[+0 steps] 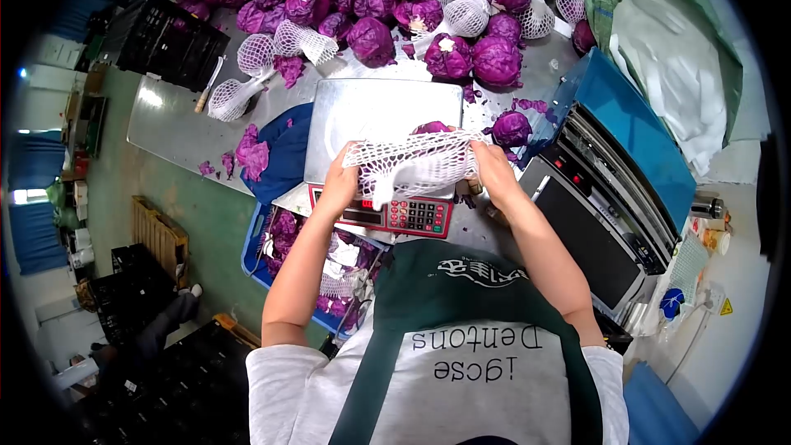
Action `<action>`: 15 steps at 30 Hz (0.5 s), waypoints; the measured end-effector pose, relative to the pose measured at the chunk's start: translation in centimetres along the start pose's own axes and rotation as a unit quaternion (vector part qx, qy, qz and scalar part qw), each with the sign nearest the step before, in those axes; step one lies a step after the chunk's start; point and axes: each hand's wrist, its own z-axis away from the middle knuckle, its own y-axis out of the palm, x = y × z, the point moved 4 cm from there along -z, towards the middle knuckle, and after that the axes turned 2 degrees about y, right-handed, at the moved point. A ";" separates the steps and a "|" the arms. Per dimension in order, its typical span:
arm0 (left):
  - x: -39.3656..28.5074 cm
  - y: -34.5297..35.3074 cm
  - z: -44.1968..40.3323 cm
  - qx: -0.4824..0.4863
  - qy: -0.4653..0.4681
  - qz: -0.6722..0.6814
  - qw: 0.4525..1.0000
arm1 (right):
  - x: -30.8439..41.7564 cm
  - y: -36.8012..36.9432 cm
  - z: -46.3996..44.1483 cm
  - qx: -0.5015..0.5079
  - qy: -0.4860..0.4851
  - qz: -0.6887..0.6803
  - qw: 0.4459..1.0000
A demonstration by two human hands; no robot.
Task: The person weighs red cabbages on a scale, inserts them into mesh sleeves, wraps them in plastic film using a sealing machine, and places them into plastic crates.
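Between my hands a white foam net sleeve (412, 166) is stretched sideways above the front of a weighing scale. My left hand (339, 184) grips its left end, fingers closed on the mesh. At the other end my right hand (493, 168) is closed on the net, its fingertips partly hidden. Just behind the net's upper edge shows a bit of red cabbage (432, 127); most of it is covered. The scale has a bare metal plate (379, 103) and a red keypad panel (420, 218) below my hands.
Many red cabbages (371, 41), some in foam nets (466, 16), cover the far table. A knife (209, 86) lies near a black crate (169, 41). A blue-sided machine (630, 140) stands right. A blue crate (254, 239) with leaves sits lower left.
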 end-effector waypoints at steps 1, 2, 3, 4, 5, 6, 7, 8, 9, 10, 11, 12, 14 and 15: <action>1.9 0.0 0.3 -0.012 -0.060 0.018 0.998 | 0.0 -0.4 0.0 0.015 0.012 -0.010 1.000; 3.4 0.0 0.8 -0.033 -0.071 0.020 0.997 | -0.1 -1.0 -0.1 0.030 0.025 -0.020 0.999; 4.1 0.1 1.1 -0.048 -0.103 0.073 0.991 | 0.0 -1.4 0.0 0.045 0.037 -0.030 0.998; 4.7 0.2 1.3 -0.061 -0.134 0.125 0.981 | 0.1 -1.6 0.1 0.059 0.050 -0.040 0.996; 5.3 0.3 1.6 -0.074 -0.154 0.175 0.970 | 0.2 -1.8 0.4 0.071 0.056 -0.059 0.994; 4.8 0.6 2.0 -0.087 -0.174 0.225 0.955 | 0.3 -1.9 0.8 0.075 0.065 -0.075 0.992; 4.5 0.8 2.4 -0.099 -0.194 0.275 0.936 | 0.3 -1.9 1.2 0.079 0.075 -0.091 0.990; 4.2 0.9 2.8 -0.099 -0.204 0.300 0.927 | 0.4 -2.0 1.6 0.083 0.085 -0.106 0.987; 3.7 1.0 3.2 -0.092 -0.203 0.331 0.917 | 0.5 -1.9 2.1 0.102 0.108 -0.135 0.980; 3.4 1.1 3.6 -0.085 -0.202 0.361 0.906 | 0.7 -1.9 2.7 0.134 0.104 -0.155 0.973; 3.8 0.9 4.2 -0.053 -0.207 0.377 0.901 | 0.8 -2.0 3.4 0.165 0.101 -0.174 0.966; 4.2 0.6 5.0 -0.042 -0.218 0.404 0.887 | 1.0 -2.0 4.2 0.196 0.098 -0.193 0.957; 3.0 0.6 5.7 0.181 -0.119 0.551 0.806 | 1.2 -1.9 5.8 0.208 0.110 -0.205 0.950; 1.9 1.0 6.9 0.079 -0.230 0.473 0.847 | 1.6 -1.5 6.7 0.212 0.111 -0.215 0.947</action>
